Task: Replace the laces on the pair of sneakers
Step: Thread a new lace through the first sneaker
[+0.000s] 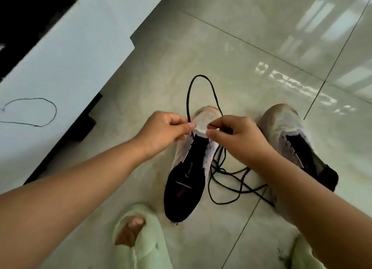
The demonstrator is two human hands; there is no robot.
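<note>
Two hands, left hand (168,129) and right hand (234,135), each pinch the black lace (201,77) over the left sneaker (189,168); threading the far eyelets seems next

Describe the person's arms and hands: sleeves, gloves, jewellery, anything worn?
Both forearms are bare to the frame edge, no sleeves in view. The left hand and right hand wear no gloves; no rings, watch or wristbands show. Fingernails look short and unpainted.
</note>
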